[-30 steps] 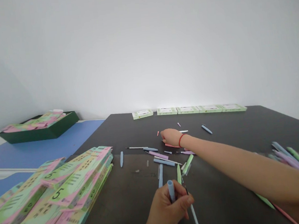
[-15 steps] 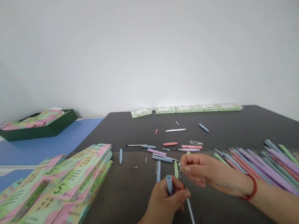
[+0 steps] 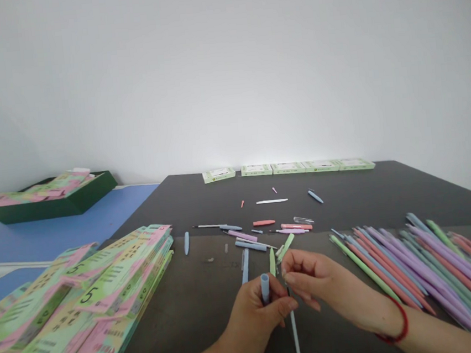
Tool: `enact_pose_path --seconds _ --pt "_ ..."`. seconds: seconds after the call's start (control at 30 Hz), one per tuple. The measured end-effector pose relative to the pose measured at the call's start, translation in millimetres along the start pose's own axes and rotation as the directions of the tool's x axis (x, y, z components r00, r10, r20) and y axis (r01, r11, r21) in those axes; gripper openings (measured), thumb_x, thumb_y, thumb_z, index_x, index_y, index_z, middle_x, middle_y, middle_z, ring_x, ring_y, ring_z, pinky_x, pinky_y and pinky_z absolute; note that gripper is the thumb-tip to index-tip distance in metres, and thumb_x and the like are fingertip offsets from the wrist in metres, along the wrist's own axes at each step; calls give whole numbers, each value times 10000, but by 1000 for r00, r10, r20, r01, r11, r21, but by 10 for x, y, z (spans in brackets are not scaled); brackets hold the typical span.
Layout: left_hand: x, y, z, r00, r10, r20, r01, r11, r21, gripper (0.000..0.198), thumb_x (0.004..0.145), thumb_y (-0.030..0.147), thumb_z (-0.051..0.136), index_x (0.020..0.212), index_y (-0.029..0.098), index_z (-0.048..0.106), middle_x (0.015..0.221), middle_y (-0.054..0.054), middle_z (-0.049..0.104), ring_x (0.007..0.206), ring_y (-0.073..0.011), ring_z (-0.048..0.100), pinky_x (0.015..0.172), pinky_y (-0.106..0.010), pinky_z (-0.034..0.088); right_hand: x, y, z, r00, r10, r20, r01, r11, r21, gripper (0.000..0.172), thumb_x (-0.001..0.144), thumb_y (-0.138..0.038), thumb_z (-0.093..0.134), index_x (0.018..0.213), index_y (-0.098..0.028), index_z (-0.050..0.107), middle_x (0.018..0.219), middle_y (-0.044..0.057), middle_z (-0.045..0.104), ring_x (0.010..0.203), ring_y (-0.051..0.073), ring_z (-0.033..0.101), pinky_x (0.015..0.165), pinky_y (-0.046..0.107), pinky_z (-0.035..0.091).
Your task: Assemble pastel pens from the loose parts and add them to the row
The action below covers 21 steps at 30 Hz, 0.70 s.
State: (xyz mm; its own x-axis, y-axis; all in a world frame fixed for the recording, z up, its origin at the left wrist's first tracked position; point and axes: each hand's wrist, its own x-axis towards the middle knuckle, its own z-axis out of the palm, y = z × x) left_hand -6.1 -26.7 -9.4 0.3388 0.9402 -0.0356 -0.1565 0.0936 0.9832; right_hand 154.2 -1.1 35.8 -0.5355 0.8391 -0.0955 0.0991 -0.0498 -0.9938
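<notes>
My left hand (image 3: 258, 321) is closed around a blue pen barrel (image 3: 265, 288), whose hollow end points up. My right hand (image 3: 316, 277), with a red cord at the wrist, is closed in a pinch just to the right of it. Whatever is between those fingertips is too small or hidden to make out. Below the fingertips is a whitish pen refill (image 3: 295, 334) with a dark tip; whether it lies on the table or is held I cannot tell. Just beyond my hands lie a green pen part (image 3: 272, 261), another green piece (image 3: 287, 246) and a blue barrel (image 3: 245, 265).
Loose pen parts, including a pink one (image 3: 264, 222), are scattered over the dark table (image 3: 169, 310). Many coloured pens (image 3: 407, 271) lie at right. Printed boxes (image 3: 116, 282) are stacked at left, a green tray (image 3: 55, 207) behind them. Several flat boxes (image 3: 288, 168) line the back.
My right hand has moved slightly nearer and lower, its fingertips now above the refill's dark tip. The left hand keeps the blue barrel. The view has shifted slightly.
</notes>
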Motion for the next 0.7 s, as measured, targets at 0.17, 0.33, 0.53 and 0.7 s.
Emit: enact_pose_path --seconds 0.17,0.33,0.53,0.7 --pt "10 2 0 1000 -17 -13 17 1000 -18 359 663 424 743 594 165 503 468 61 463 441 -76 388 464 -207 286 -17 49 11 999 16 31 -16 1000 -20 154 844 -302 521 769 -173 483 606 -66 465 429 49 377 414 179 275" --pt "10 10 -7 999 -28 -44 28 1000 -8 387 653 470 739 606 162 510 460 62 465 432 -72 382 454 -205 275 -25 104 44 999 28 22 -26 996 -85 130 843 -273 513 759 -182 474 580 -82 438 415 45 359 405 170 275" --pt "-5 30 1 999 -29 -26 29 1000 -10 399 652 481 743 617 158 512 468 64 462 438 -68 383 459 -203 271 -44 85 51 999 42 33 -38 994 -100 83 827 -231 514 766 -185 482 611 -74 454 432 51 383 412 166 304" --pt "-32 22 29 1000 -27 12 28 997 -78 367 659 430 752 636 166 498 486 75 438 443 -69 387 456 -199 288 -106 -56 -59 984 70 163 -55 994 -95 67 841 -237 529 846 -171 518 665 -56 465 488 59 392 436 165 346"
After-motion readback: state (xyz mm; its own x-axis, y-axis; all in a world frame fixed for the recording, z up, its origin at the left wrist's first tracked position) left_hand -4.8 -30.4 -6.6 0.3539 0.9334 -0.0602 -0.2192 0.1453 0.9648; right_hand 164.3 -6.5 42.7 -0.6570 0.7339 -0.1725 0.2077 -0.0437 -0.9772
